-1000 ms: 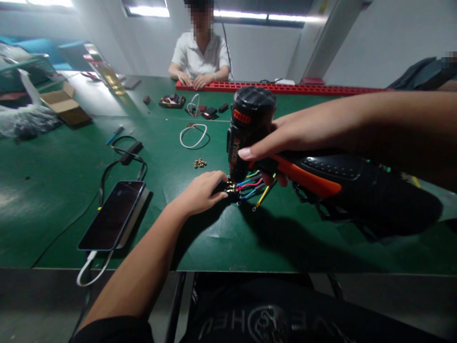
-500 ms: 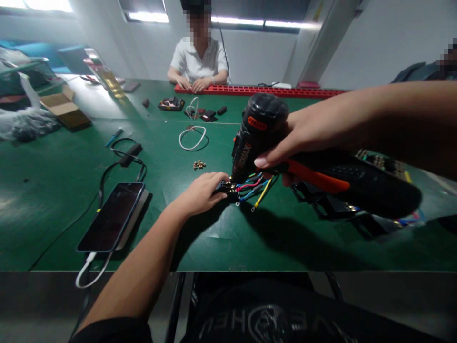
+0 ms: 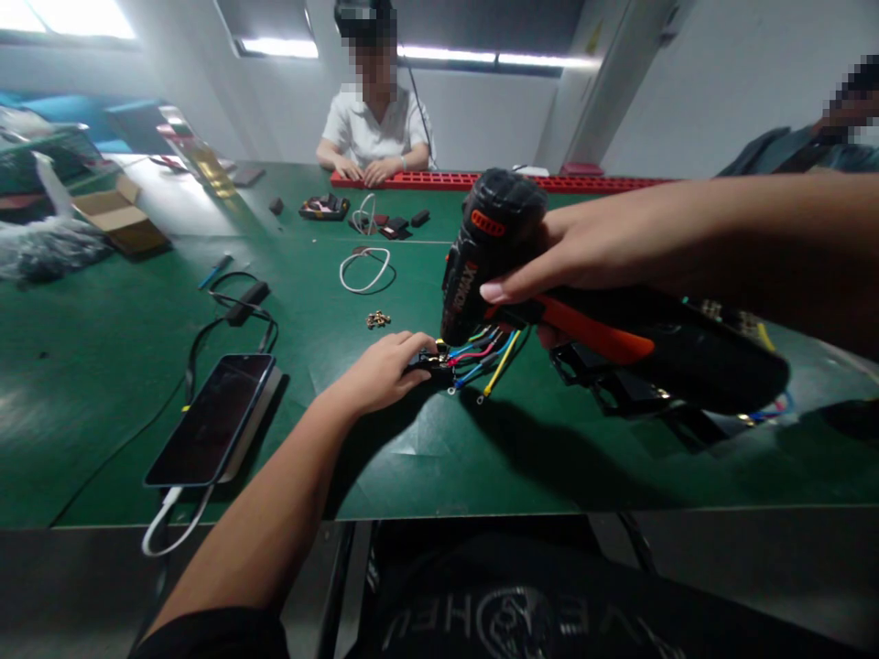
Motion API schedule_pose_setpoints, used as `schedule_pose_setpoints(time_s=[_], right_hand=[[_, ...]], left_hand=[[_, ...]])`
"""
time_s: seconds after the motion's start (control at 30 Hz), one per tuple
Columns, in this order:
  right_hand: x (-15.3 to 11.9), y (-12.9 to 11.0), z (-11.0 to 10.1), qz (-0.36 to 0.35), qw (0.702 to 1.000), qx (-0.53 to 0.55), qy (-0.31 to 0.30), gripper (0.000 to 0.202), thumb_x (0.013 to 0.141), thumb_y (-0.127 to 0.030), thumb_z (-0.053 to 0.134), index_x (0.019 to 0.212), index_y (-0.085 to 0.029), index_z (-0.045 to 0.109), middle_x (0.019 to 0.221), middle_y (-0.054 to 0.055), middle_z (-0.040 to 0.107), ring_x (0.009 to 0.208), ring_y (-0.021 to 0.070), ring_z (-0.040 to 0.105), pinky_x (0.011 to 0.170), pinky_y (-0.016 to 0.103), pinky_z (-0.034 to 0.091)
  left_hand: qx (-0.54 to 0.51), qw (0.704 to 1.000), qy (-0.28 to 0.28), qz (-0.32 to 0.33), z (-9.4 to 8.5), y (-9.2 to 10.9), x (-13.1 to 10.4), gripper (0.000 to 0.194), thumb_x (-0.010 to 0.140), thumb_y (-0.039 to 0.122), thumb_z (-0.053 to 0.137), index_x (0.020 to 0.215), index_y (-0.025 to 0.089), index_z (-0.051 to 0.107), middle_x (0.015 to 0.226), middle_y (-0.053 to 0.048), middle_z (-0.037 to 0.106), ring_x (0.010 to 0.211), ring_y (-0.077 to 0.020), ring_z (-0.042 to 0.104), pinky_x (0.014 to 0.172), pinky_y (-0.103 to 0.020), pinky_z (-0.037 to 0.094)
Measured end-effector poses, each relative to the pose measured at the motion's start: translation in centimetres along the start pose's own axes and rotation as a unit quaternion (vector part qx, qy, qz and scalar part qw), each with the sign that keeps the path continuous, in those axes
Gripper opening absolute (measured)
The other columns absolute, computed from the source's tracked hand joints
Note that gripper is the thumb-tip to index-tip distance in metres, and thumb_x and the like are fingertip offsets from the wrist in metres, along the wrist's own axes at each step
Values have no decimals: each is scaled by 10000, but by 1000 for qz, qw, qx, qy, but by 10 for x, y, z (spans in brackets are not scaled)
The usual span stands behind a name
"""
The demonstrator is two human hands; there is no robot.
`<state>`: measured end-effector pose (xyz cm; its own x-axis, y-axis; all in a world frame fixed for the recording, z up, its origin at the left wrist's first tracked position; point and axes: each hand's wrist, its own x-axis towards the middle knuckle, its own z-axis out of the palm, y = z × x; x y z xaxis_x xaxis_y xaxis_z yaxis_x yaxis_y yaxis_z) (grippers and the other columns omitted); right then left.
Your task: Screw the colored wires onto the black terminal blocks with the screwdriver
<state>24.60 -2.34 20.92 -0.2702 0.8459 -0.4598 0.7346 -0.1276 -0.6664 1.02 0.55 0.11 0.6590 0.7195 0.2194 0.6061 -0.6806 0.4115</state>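
Wrapped around the handle of a black and orange power screwdriver (image 3: 473, 265) is my right hand (image 3: 549, 265). The tool points down, its nose just above a small dark part with metal terminals (image 3: 434, 359). My left hand (image 3: 388, 366) grips that part from the left, thumb and fingers on either side. Red, blue and yellow wires (image 3: 501, 366) run from the part to the right, some ending in ring lugs. The tool's tip is hidden behind its body. A small pile of brass-coloured screws (image 3: 378, 319) lies beyond my left hand.
On the green table (image 3: 302, 320) lie a phone (image 3: 212, 416) with cables at left, a looped white cable (image 3: 364, 271), and an open cardboard box (image 3: 124, 220). Black wired parts (image 3: 638, 394) sit under my right arm. A person across rests both hands by a red strip (image 3: 453, 180).
The view has shifted slightly. The screwdriver's nose is a little higher above the dark part, with more of the wires showing. Both hands keep their hold.
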Motion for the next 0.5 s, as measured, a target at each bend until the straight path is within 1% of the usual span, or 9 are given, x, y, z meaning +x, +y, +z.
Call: schedule_pose_setpoints(time_s=[0.07, 0.1, 0.17, 0.27, 0.3, 0.33, 0.43, 0.5], right_hand=[[-5, 2, -5, -1, 1000, 15, -15, 311, 949, -309, 638, 1217, -155, 682, 954, 21, 750, 897, 109, 741, 920, 191, 587], [-8, 3, -7, -3, 1000, 26, -12, 333, 958, -312, 624, 1258, -174, 666, 969, 18, 753, 867, 106, 740, 904, 199, 595], [-16, 7, -13, 0, 999, 50, 20, 364, 965, -323, 609, 1310, -214, 645, 1004, 14, 756, 805, 98, 735, 851, 204, 610], [-25, 24, -22, 43, 990, 88, 104, 339, 992, -325, 558, 1307, -255, 661, 1069, 12, 753, 794, 102, 733, 785, 214, 612], [-26, 34, -25, 58, 984, 106, 131, 341, 1011, -318, 518, 1316, -262, 659, 1111, 13, 747, 829, 109, 736, 789, 223, 606], [-28, 46, -28, 69, 975, 130, 165, 336, 1022, -304, 487, 1301, -267, 671, 1115, 6, 748, 814, 104, 734, 764, 216, 592], [-30, 88, -35, 13, 954, 224, 197, 378, 1014, -317, 503, 1365, -259, 631, 1191, 38, 729, 774, 62, 719, 754, 162, 544], [-32, 114, -37, 31, 945, 269, 184, 412, 1033, -332, 451, 1409, -244, 594, 1247, 86, 703, 774, 70, 724, 778, 184, 544]], left_hand=[[-3, 1000, 3, -2, 0, 0, 0, 285, 931, 284, 601, 1208, 239, 554, 1154, -77, 641, 1053, -262, 607, 951, -429, 486], [-3, 1000, 3, -3, 0, 0, 0, 291, 930, 286, 603, 1212, 239, 553, 1158, -78, 640, 1055, -264, 608, 951, -431, 487], [-1, 1000, -1, -3, 1, -1, -1, 293, 932, 288, 599, 1217, 240, 554, 1163, -80, 636, 1064, -267, 608, 956, -435, 489], [1, 1000, -7, 3, 1, -3, 0, 286, 940, 289, 585, 1222, 246, 565, 1153, -81, 626, 1072, -269, 605, 962, -440, 494], [1, 1000, -7, 5, 2, -3, 0, 286, 942, 286, 582, 1225, 250, 569, 1156, -82, 619, 1074, -268, 604, 965, -441, 497], [0, 1000, -7, 8, 2, -3, 0, 288, 943, 281, 580, 1230, 255, 573, 1168, -84, 609, 1078, -265, 603, 968, -440, 499], [-2, 1000, -4, 14, 2, -3, -1, 313, 947, 251, 569, 1260, 262, 573, 1240, -96, 573, 1111, -257, 596, 996, -440, 498], [-2, 1000, -4, 21, 2, -2, -1, 327, 947, 233, 565, 1272, 261, 576, 1275, -104, 557, 1133, -255, 591, 1015, -443, 494]])
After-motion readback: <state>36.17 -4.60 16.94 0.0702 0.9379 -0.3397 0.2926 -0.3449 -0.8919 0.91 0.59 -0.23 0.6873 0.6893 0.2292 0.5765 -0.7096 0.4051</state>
